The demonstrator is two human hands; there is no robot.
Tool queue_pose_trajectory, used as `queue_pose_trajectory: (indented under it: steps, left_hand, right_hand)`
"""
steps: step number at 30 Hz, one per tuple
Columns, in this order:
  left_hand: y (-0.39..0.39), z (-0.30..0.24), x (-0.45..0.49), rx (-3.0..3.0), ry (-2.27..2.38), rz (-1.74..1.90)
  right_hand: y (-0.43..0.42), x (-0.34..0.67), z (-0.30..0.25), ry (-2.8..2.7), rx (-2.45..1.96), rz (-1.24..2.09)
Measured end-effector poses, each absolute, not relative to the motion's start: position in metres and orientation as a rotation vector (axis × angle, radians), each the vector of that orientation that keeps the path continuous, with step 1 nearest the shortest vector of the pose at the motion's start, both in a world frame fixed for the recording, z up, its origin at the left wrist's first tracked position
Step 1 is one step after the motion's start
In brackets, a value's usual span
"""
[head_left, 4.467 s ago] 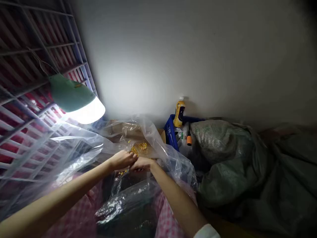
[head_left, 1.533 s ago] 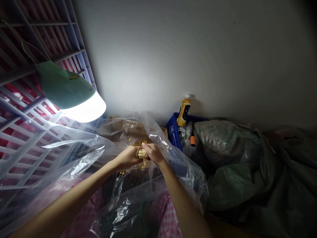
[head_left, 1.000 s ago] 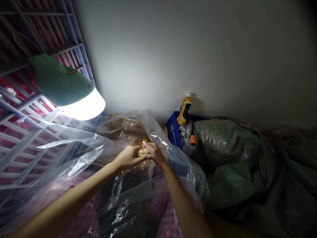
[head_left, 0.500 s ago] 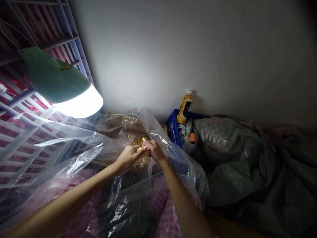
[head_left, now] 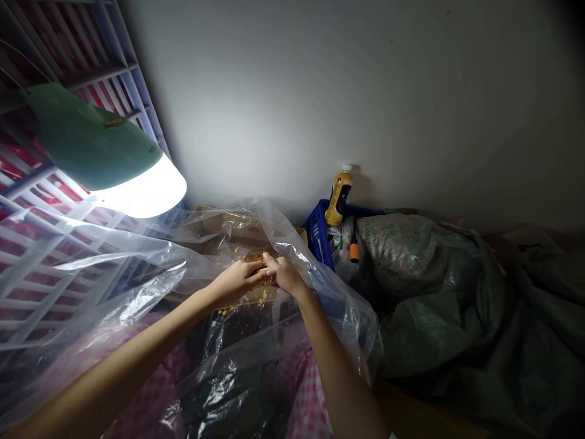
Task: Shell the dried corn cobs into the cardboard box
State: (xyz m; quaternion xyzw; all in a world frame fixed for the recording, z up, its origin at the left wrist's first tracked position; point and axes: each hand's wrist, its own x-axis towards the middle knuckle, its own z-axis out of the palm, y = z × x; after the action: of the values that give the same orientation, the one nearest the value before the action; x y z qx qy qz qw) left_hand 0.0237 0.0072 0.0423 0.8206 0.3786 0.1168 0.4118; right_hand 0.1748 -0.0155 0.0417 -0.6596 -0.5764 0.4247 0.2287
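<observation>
My left hand (head_left: 235,281) and my right hand (head_left: 286,274) meet just above a sheet of cardboard (head_left: 267,296), both shut around a corn cob (head_left: 261,279). Fingers hide most of the cob, and only a thin strip of its kernels shows. Behind the hands, a small heap of loose yellow corn kernels (head_left: 255,256) lies on the cardboard. A few stray kernels (head_left: 223,311) sit below my left wrist. Clear plastic sheeting (head_left: 336,308) hangs on both sides of my forearms.
A green lamp with a glowing shade (head_left: 95,139) hangs at the left before a white wire rack (head_left: 77,67). To the right stand a blue plastic basket (head_left: 315,236), a yellow-labelled bottle (head_left: 339,198) and bulging green sacks (head_left: 414,262). Pink checked cloth (head_left: 311,405) lies below.
My fingers now cover more of the cob, which showed pale kernels earlier. The hands have closed in on it, and the whole view has drifted, moving the lamp left.
</observation>
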Motion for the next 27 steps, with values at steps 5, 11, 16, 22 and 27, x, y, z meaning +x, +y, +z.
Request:
queue_pose_trajectory:
  steps: [5,11,16,22,27]
  left_hand:
    - [0.005,0.042,0.024,1.818,0.974,0.292]
    - [0.001,0.032,0.026,1.533,1.011,0.411]
    - [0.005,0.034,0.029,1.693,1.129,0.537]
    - [0.007,0.018,0.031,1.993,1.398,0.351]
    - [0.01,0.015,0.031,1.923,1.473,0.412]
  right_hand:
    - [-0.016,0.172,0.038,-1.541,-1.839,1.11]
    - [-0.014,0.167,0.036,-1.533,-1.875,0.984]
    - [-0.016,0.164,0.043,-1.664,-1.935,0.805]
    - [-0.016,0.141,0.029,-1.793,-2.163,0.867]
    - [-0.02,0.123,0.023,-1.645,-2.223,0.663]
